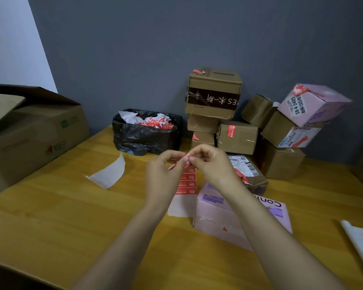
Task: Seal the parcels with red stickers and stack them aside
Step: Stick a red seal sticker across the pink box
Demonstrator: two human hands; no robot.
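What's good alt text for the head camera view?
A left hand and right hand pinch a red sticker at the top of a sticker sheet, near a pink parcel on a wooden table. Behind, stickered parcels are stacked beside a black bin bag of scraps.

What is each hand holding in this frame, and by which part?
The left hand and right hand both pinch the red sticker strip at its top end, fingertips nearly meeting; the rest of the strip hangs loose below.

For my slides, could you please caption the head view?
Left hand and right hand peel a red sticker from its strip beside a pink parcel; stickered boxes stacked behind.
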